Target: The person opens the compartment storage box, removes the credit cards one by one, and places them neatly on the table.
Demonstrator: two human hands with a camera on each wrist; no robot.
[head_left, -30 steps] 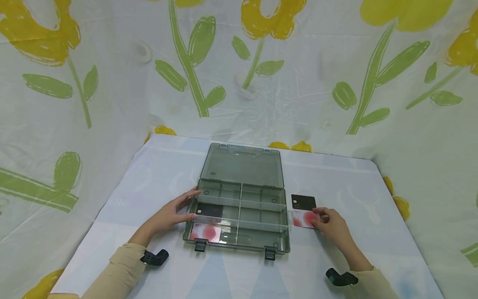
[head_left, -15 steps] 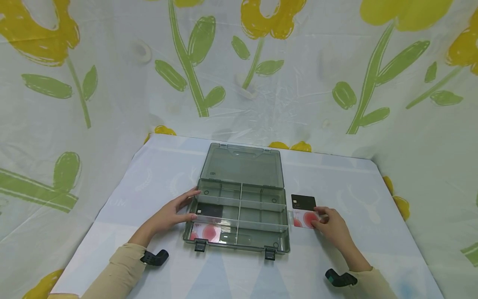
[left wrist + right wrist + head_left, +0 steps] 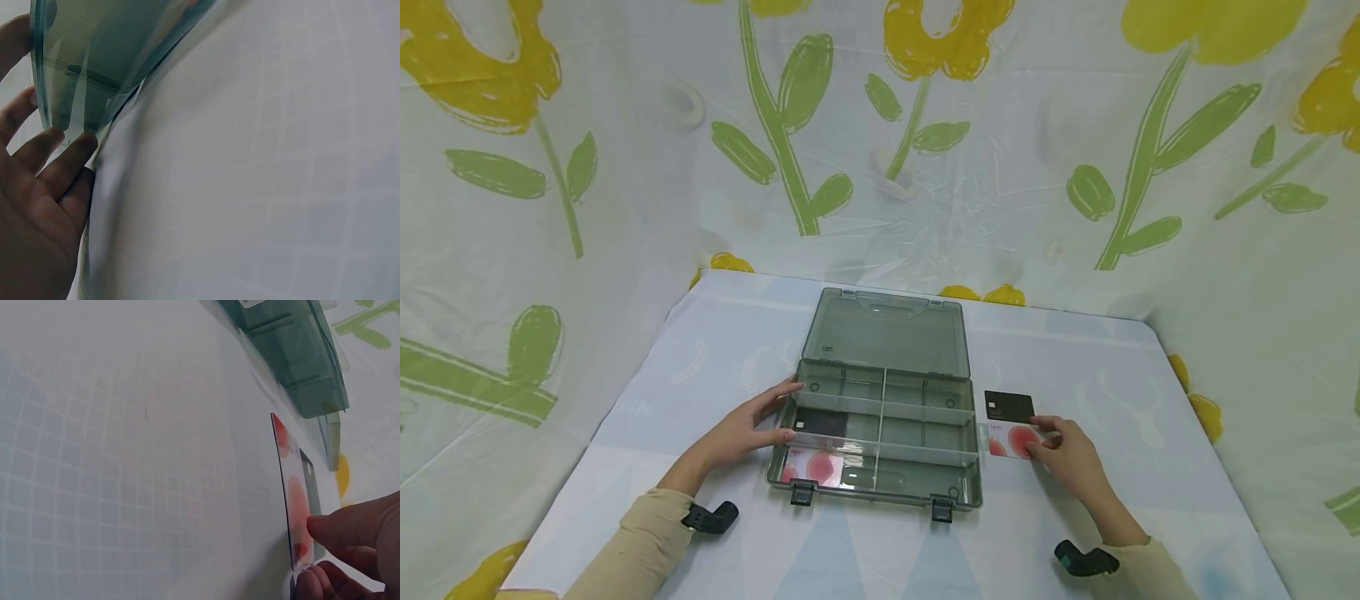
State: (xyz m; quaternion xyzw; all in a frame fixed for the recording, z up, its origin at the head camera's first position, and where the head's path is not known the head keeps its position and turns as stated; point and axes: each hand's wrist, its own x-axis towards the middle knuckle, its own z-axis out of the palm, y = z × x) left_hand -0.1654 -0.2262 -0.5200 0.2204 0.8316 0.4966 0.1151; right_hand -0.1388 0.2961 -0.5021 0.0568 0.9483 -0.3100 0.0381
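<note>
A grey see-through compartment box (image 3: 925, 429) lies with its lid (image 3: 887, 333) folded back. On its left side is my left hand (image 3: 745, 429), thumb and a fingertip over the rim; in the left wrist view the other fingers (image 3: 69, 162) touch the outer wall. My right hand (image 3: 1067, 458) pinches the right end of a pink-and-white card (image 3: 1006, 437) between thumb and fingers, to the right of the box. The right wrist view shows this card (image 3: 294, 487) tilted, thumb on its printed face. Just behind it is a black chip card (image 3: 1009, 405) marked VIP.
Inside the box, a dark chip card (image 3: 820, 422) lies in the left middle compartment and another pink-and-white card (image 3: 812, 467) in the left front one. Two dark latches (image 3: 942, 509) hang from the front. A flower-printed curtain (image 3: 985, 208) rises behind the table (image 3: 1097, 375).
Almost nothing differs. The pink-and-white card shifts very slightly in my right hand; my left hand and the box stay where they were.
</note>
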